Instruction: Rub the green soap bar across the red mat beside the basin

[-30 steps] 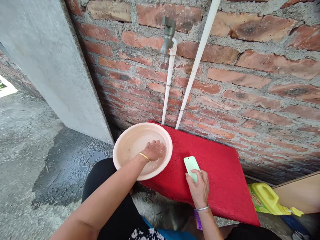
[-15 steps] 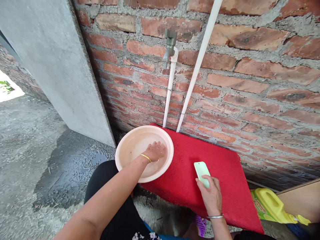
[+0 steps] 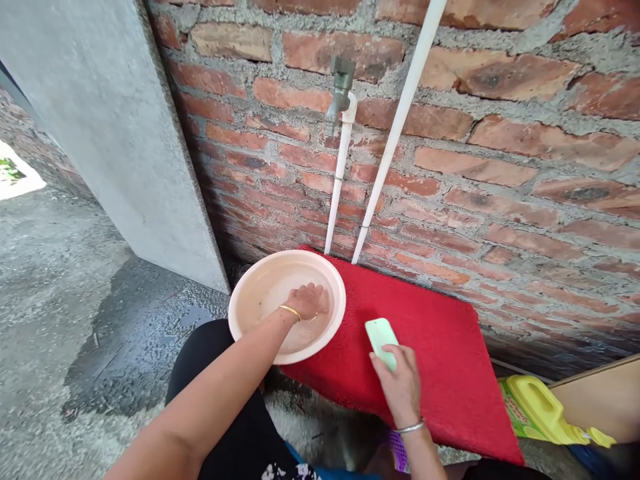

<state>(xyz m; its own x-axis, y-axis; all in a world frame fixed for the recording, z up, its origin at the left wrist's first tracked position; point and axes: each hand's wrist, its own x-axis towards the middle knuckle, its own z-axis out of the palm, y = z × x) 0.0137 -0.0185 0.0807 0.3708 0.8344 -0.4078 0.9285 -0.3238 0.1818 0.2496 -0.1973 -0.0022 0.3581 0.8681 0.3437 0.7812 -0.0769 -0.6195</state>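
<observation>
"Across the background, what are you logging first?"

"Brick wall (image 3: pixel 500 153) is filling the upper view; grey slab (image 3: pixel 110 133) is leaning at left. Both are holding nearly the same framing as half a second ago."

"Next size down?"

"Red cloth (image 3: pixel 450 387) is spreading below the wall. Pale pink basin (image 3: pixel 247 303) is sitting at its left end, overlapping it, and is holding water. Neither is showing any clear shift."

"So what is differing?"

"The right side. Right hand (image 3: pixel 404 381) is now working closer to the basin than in the preceding frame, roughly back where it was a full second ago."

"Hand poses?"

"Left arm is reaching forward, slanting up to the right; left hand (image 3: pixel 305 301) is dipping into the basin near its right wall, fingers loosely bent. Its underside is staying hidden, so I cannot tell whether it is gripping anything. Right forearm is coming up from the bottom edge, thumb and fingers clasping the near part of a pale green block (image 3: pixel 381 337)."

"Where is that block lying?"

"Over the red cloth, right of the basin and apart from it. Its far end, bearing a small hole, is pointing up and left."

"Smallest items?"

"Gold bangle (image 3: pixel 290 311) is circling the left wrist, silver bangle (image 3: pixel 410 427) the right."
</observation>
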